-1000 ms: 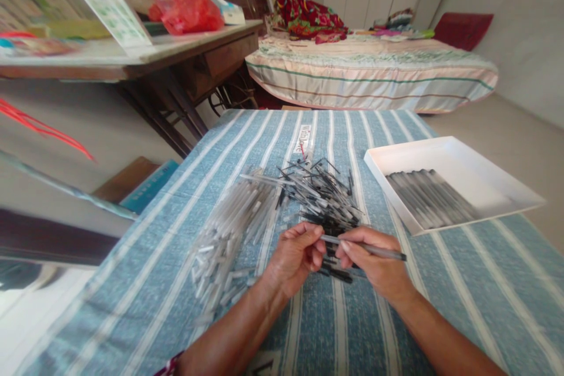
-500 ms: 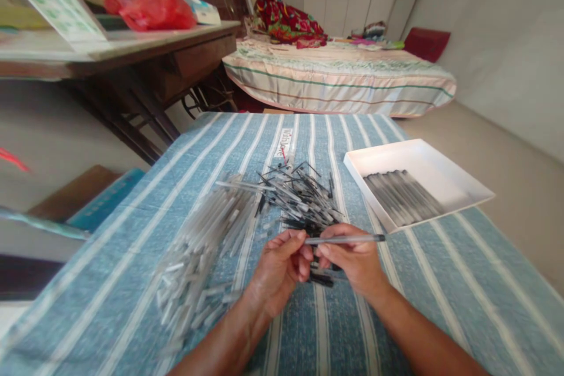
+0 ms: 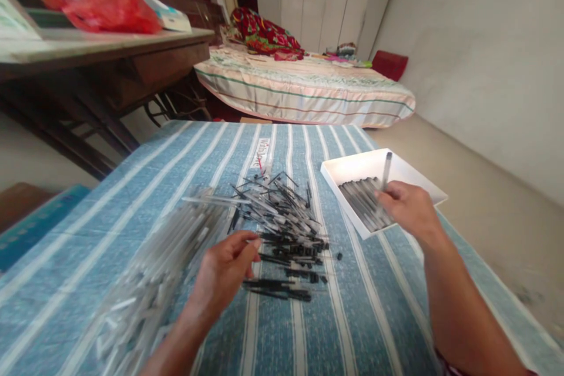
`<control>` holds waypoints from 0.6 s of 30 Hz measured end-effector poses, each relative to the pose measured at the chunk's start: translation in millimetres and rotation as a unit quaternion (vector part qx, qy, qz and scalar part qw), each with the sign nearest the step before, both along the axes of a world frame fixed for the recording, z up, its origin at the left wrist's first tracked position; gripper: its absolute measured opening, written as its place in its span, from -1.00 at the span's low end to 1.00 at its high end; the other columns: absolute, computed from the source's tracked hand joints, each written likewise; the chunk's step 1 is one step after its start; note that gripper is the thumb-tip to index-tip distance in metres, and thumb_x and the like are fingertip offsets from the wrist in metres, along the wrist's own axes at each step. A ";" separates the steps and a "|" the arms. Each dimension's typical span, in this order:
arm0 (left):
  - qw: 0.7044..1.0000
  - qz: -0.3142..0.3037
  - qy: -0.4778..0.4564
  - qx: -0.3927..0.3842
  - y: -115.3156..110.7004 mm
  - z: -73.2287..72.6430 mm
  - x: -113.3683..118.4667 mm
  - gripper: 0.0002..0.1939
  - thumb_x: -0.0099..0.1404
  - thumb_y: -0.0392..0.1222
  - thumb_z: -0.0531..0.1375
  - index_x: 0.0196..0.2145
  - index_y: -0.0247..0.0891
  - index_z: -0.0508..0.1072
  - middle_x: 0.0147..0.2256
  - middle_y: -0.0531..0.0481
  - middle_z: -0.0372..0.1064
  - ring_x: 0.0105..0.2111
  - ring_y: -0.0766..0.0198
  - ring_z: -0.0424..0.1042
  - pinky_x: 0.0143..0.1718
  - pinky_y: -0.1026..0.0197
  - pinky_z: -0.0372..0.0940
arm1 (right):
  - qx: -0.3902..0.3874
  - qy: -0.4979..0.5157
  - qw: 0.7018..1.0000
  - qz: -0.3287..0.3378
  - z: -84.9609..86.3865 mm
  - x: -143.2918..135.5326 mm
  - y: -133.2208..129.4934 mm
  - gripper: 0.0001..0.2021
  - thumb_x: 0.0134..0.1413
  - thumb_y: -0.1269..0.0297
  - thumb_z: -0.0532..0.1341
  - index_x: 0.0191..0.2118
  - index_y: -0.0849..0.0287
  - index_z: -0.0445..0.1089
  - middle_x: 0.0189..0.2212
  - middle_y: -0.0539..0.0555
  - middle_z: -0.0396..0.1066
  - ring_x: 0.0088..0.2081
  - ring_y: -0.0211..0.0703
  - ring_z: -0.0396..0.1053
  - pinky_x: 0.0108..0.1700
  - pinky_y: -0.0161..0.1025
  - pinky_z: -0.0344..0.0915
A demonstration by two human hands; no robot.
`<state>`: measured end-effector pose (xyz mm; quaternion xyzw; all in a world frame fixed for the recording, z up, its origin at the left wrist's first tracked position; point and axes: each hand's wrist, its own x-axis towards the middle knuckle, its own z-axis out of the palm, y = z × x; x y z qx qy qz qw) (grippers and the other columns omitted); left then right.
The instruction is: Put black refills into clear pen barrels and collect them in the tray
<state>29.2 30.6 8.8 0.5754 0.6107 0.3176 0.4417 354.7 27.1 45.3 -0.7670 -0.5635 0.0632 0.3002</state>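
Note:
My right hand (image 3: 408,207) is over the white box (image 3: 420,179), its fingers closed around a grey pen (image 3: 387,169) with a dark end, tilted nearly upright. Below it, a row of similar pens (image 3: 361,202) lies side by side in the box. My left hand (image 3: 233,255) hovers at the left edge of a pile of black pen refills and parts (image 3: 286,211). Its thumb and fingertips are pinched together; whatever is between them is hidden. Left of that hand spreads a heap of clear grey pen barrels (image 3: 163,247).
A blue striped cloth (image 3: 343,329) covers the table. A "With love" label (image 3: 261,153) lies beyond the pile. At the left stands a desk (image 3: 132,44) bearing a red plastic bag (image 3: 114,6). A bed (image 3: 308,85) is behind the table.
My right hand has carried the pen from between both hands over to the box and turned it upright. My left hand has let go of the pen. The view has swung right.

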 end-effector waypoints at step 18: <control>0.892 -0.036 0.450 0.037 27.8 3.7 -57.4 -0.72 0.23 -0.10 0.00 -0.30 -0.23 0.46 -0.36 -0.03 0.50 -0.33 0.21 0.46 -0.39 0.30 0.15 | -0.299 -0.198 0.931 0.068 -43.4 67.4 26.8 -0.70 0.03 0.09 0.09 -0.48 0.13 0.46 -0.44 0.16 0.44 -0.37 0.02 0.40 -0.38 -0.18 0.21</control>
